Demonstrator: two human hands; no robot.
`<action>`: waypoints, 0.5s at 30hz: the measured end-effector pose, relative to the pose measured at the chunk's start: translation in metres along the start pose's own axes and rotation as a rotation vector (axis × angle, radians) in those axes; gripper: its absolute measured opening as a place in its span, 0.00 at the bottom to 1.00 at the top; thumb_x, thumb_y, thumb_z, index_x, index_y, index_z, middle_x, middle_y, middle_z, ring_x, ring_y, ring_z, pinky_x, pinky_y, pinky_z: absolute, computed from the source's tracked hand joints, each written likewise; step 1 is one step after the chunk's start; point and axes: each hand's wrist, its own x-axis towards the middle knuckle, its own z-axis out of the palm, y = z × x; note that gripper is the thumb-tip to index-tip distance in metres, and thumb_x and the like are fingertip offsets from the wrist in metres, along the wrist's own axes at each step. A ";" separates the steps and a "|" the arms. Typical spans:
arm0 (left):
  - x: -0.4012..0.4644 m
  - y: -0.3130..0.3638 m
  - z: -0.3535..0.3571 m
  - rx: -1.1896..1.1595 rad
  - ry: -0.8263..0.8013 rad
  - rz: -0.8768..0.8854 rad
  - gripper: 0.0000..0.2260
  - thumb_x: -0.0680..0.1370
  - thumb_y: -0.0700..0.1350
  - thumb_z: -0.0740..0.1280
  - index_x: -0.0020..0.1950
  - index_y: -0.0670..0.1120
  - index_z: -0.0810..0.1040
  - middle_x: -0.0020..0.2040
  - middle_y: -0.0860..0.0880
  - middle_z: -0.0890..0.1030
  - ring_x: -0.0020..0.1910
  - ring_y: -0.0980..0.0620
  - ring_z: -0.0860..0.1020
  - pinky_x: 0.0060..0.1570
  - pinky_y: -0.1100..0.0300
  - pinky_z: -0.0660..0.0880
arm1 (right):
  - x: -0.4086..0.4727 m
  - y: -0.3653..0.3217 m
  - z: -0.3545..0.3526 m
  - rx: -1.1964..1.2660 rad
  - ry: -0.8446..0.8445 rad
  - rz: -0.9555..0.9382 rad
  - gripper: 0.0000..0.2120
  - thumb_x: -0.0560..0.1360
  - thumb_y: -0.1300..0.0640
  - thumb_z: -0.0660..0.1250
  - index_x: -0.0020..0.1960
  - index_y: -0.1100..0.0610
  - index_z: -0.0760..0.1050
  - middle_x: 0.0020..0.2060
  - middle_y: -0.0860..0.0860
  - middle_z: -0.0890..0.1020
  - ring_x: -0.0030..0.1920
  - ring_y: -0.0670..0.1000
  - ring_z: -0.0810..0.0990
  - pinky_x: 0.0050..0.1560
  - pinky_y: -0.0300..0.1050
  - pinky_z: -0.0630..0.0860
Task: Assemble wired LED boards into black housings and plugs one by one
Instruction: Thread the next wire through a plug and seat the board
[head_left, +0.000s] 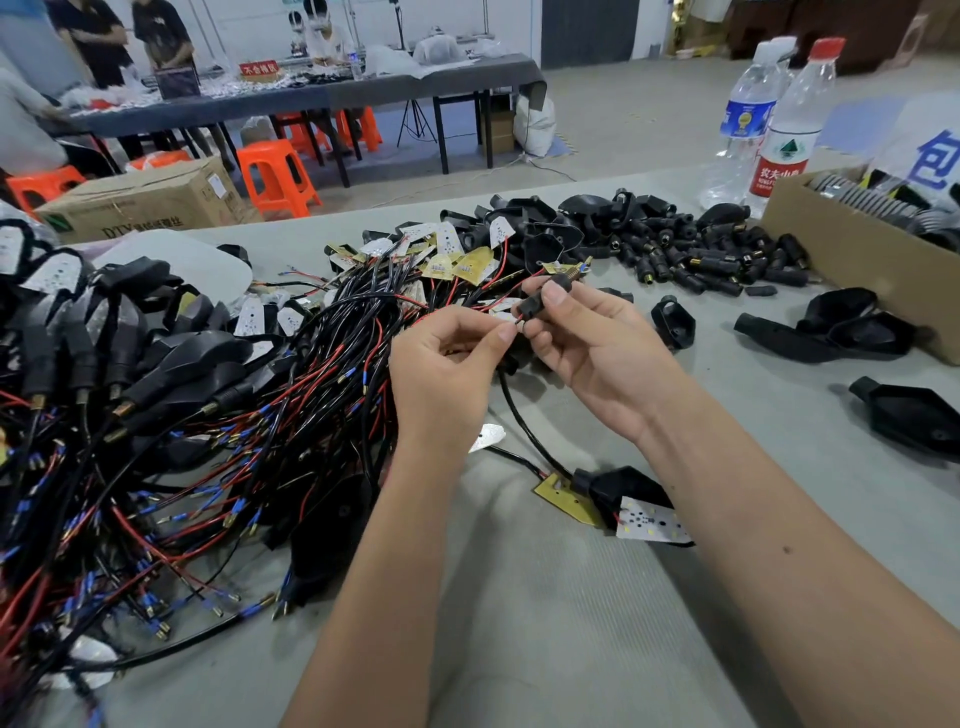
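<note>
Two bare forearms were stretched out low over the grey worktop (545, 597). A small black plug (535, 306) was pinched in the right hand (597, 353), thumb on top, while a thin wire end was pinched in the grip of the left hand (447, 358) right at the plug's rear. From there a black cable (524, 421) was run down to a housing (623, 491) with a white LED board (652, 525). Tangled wired boards (208, 441) were heaped to the left, loose plugs (701, 254) beyond.
</note>
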 end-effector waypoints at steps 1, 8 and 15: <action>-0.001 -0.001 0.003 0.032 0.038 0.026 0.02 0.77 0.35 0.74 0.45 0.40 0.85 0.39 0.45 0.85 0.39 0.53 0.82 0.43 0.59 0.80 | 0.000 0.001 0.001 -0.026 0.000 -0.007 0.07 0.78 0.60 0.69 0.52 0.61 0.84 0.41 0.54 0.83 0.39 0.46 0.82 0.43 0.36 0.79; -0.004 -0.007 0.011 -0.026 0.073 -0.004 0.05 0.80 0.40 0.71 0.50 0.46 0.87 0.46 0.49 0.87 0.48 0.53 0.84 0.49 0.62 0.79 | -0.001 -0.002 0.001 -0.018 0.013 -0.009 0.08 0.81 0.62 0.66 0.51 0.60 0.84 0.41 0.53 0.84 0.40 0.46 0.82 0.43 0.36 0.80; -0.008 -0.004 0.011 -0.355 0.094 -0.305 0.05 0.78 0.37 0.74 0.52 0.42 0.86 0.43 0.43 0.87 0.40 0.51 0.84 0.43 0.60 0.81 | -0.001 -0.001 0.001 0.031 0.015 0.010 0.08 0.81 0.62 0.66 0.51 0.62 0.84 0.39 0.54 0.83 0.39 0.47 0.82 0.42 0.36 0.80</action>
